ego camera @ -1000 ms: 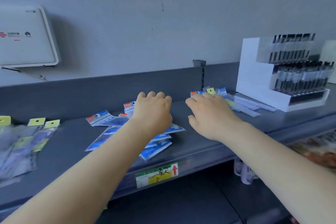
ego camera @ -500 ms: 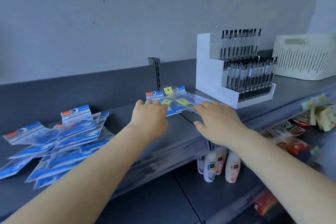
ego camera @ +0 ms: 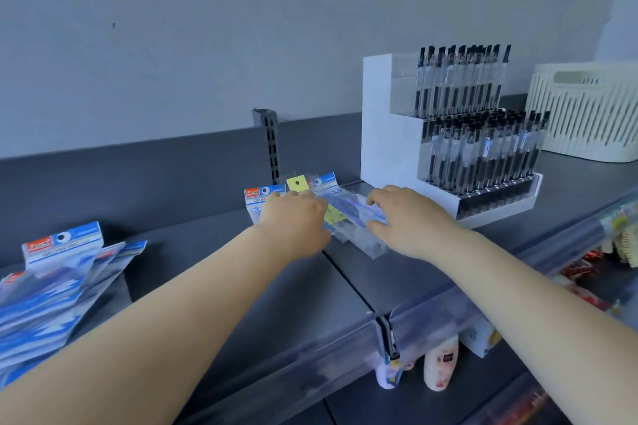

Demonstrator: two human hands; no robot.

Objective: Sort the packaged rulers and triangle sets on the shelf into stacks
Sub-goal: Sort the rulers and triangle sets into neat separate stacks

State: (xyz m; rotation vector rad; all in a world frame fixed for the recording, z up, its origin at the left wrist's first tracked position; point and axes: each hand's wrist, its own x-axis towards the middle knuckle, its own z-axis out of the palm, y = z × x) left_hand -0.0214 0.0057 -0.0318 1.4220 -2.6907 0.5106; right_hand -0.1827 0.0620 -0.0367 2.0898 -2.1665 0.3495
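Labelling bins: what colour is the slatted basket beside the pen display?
Cream-white basket, clearest in the head view.

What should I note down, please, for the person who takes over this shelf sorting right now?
Left hand: rests on the small mixed pile of blue-header and yellow-tag clear packets beside the white tiered pen display; its fingers are hidden, so the grip is unclear.
Right hand: fingers curled onto a clear ruler packet on top of that pile.
Done: a loose, fanned heap of blue-and-white triangle-set packets lies at the left of the grey metal shelf.
Left: split the mixed pile by type, then square the blue heap into a neat stack.
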